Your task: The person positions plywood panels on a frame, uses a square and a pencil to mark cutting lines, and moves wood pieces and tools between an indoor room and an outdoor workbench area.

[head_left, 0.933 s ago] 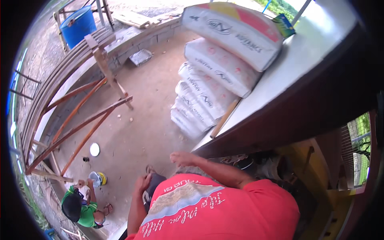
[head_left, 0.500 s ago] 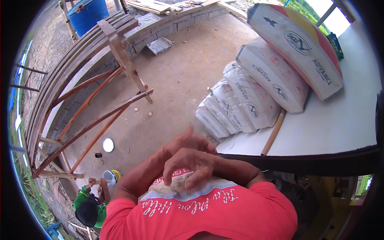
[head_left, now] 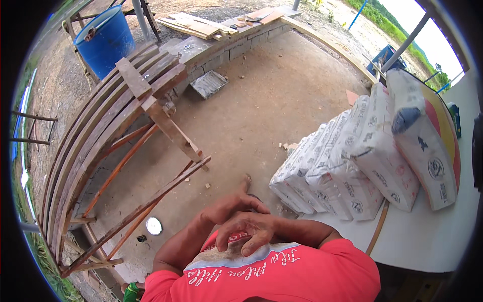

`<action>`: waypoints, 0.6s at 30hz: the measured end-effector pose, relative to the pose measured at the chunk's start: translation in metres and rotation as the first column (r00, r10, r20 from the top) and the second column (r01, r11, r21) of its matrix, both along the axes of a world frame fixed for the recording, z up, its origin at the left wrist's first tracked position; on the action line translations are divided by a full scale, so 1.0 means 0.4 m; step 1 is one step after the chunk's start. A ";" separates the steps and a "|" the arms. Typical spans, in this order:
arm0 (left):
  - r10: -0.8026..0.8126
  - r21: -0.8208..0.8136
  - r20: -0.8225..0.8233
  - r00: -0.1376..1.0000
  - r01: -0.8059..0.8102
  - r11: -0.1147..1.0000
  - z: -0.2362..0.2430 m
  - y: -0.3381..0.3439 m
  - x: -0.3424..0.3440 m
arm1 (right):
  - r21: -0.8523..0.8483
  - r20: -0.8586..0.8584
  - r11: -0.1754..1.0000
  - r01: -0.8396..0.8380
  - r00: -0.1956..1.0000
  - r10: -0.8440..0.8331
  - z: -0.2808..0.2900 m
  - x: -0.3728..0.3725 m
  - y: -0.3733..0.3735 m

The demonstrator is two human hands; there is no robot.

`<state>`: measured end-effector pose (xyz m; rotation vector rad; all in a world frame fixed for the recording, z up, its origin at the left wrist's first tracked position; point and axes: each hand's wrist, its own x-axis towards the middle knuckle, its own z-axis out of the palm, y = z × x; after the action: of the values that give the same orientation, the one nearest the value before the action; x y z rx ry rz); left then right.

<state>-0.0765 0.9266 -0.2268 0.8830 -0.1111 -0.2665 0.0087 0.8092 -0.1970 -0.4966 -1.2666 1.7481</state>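
My left hand (head_left: 241, 206) is raised over my red-shirted body, its loosely bent fingers reaching rightward with nothing visible held. My right hand (head_left: 246, 232) crosses just below it, nearest my chest, with curved fingers apart and empty. The two hands overlap, partly hiding the left one. My foot (head_left: 246, 180) shows on the concrete floor (head_left: 246, 110) beyond them. To the right, plump white sacks (head_left: 375, 163) lean in a row, some resting on a white surface (head_left: 437, 231) beside a wooden rod (head_left: 377, 226).
Wooden trestle framework (head_left: 126, 116) stands left. Behind are a blue drum (head_left: 105, 45), block ledge (head_left: 239, 48) with loose boards (head_left: 196, 27), a metal tray (head_left: 209, 85) and another blue container (head_left: 385, 58). A white lid (head_left: 154, 226) lies left. A co-worker's green sleeve (head_left: 133, 292) shows bottom left.
My hands have come together at chest height from being apart. The view has swung so the sacks appear farther right and lower; the co-worker has mostly dropped out of sight.
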 end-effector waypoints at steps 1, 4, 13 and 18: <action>-0.005 0.081 0.034 0.999 0.003 0.997 -0.009 0.047 0.033 | 0.019 -0.035 1.000 -0.023 0.999 0.024 -0.004 0.041 0.046; 0.046 -0.103 -0.018 0.999 -0.048 0.993 -0.041 0.199 0.131 | 0.034 -0.096 0.991 -0.127 0.987 0.130 -0.021 0.187 0.184; 0.031 -0.146 -0.092 0.995 -0.044 0.988 0.022 0.520 0.742 | 0.081 -0.129 0.996 -0.047 0.990 0.057 0.069 0.719 0.554; -0.324 -0.111 -0.064 0.944 0.316 0.942 -0.042 0.654 1.096 | 0.019 -0.176 0.994 0.111 0.979 -0.106 0.010 0.998 0.638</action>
<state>0.3618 1.1881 -0.2435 0.7512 -0.1914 -0.5962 0.4077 1.0644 -0.1929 -0.3792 -1.1182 1.6427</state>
